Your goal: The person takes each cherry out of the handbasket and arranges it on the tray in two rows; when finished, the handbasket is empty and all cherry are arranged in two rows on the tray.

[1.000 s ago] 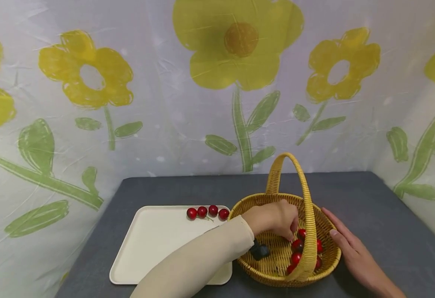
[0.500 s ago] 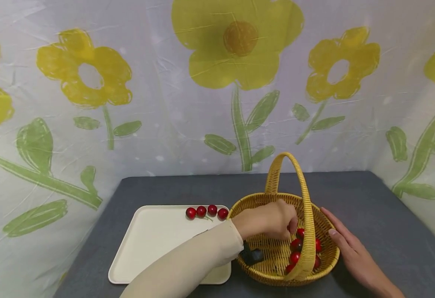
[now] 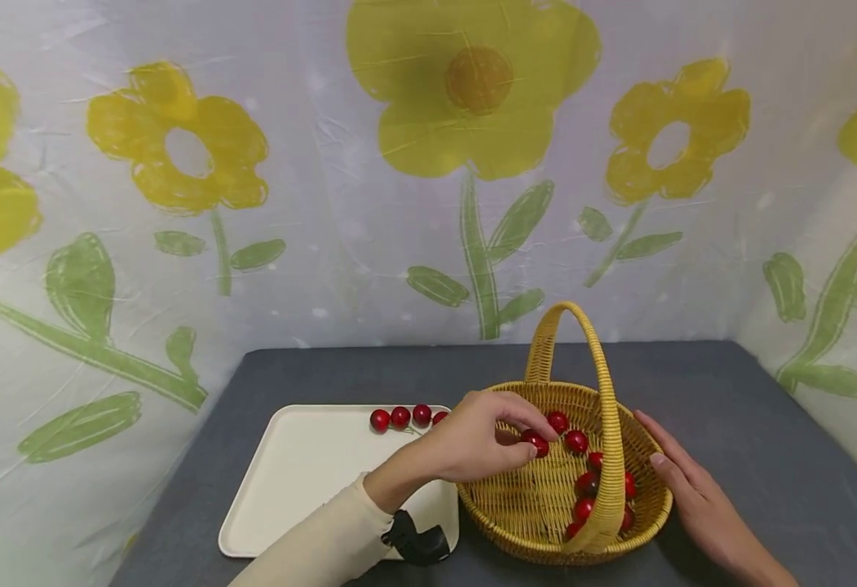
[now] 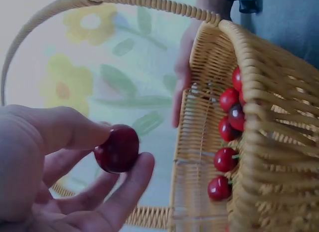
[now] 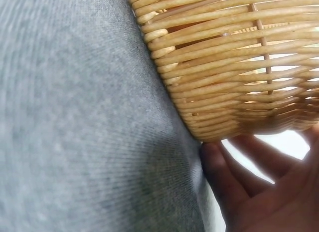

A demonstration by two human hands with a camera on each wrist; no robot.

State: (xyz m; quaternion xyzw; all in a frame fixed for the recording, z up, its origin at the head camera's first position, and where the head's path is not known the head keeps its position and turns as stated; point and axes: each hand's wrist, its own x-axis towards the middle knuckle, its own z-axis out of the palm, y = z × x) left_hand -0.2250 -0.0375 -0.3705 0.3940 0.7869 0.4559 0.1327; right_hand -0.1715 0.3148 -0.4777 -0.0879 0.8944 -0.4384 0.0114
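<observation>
The left hand (image 3: pixel 472 439) is pinching a cherry (image 3: pixel 536 443) above a basket (image 3: pixel 527 501); the right hand (image 3: pixel 695 499), outspread, is touching its right side.

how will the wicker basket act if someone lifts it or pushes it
The wicker basket is probably light for its size, given its openwork weave. It should stay fairly stiff, since its handle stands arched unsupported. It may tip slightly when lifted, as most cherries inside sit toward the right hand.
</observation>
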